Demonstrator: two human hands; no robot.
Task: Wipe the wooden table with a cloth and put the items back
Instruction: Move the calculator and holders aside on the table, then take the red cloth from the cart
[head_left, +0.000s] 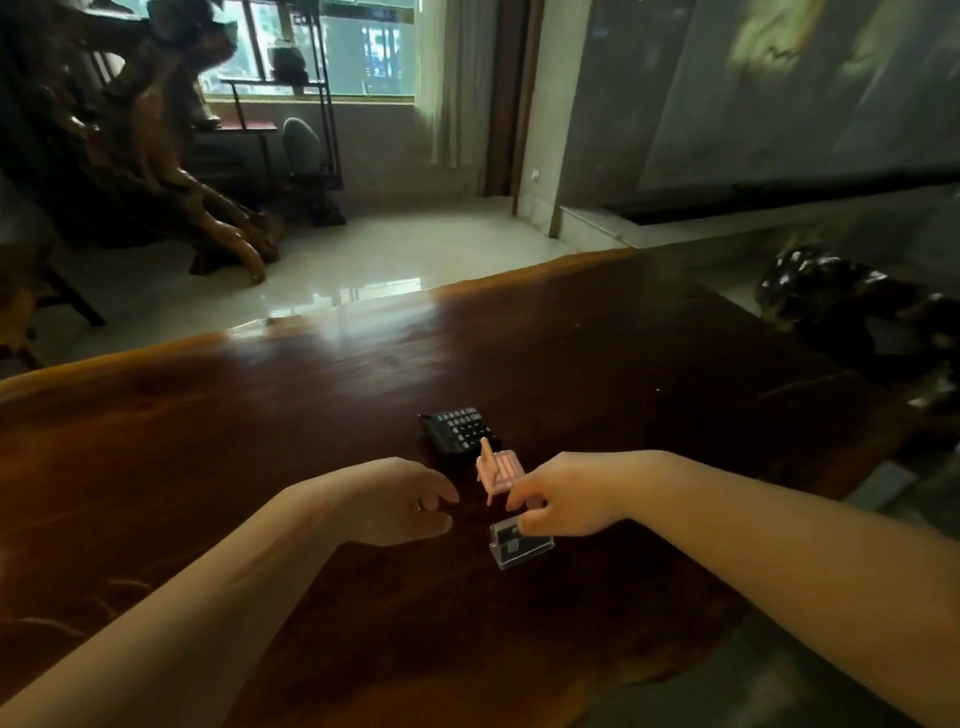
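On the dark polished wooden table (260, 426) lies a black calculator (458, 429). Just in front of it stands a small pink stand (500, 470), like a tiny chair. My right hand (566, 493) has its fingers pinched on the near edge of this stand. Below that hand sits a clear plastic holder (519, 543) with dark contents. My left hand (400, 499) hovers low over the table to the left of the pink stand, fingers loosely curled, holding nothing. No cloth is in view.
A dark glossy carved object (852, 317) sits off the table's far right edge. Beyond the far edge are a pale tiled floor, a large root carving (171, 171) and a metal shelf (291, 104) by the window.
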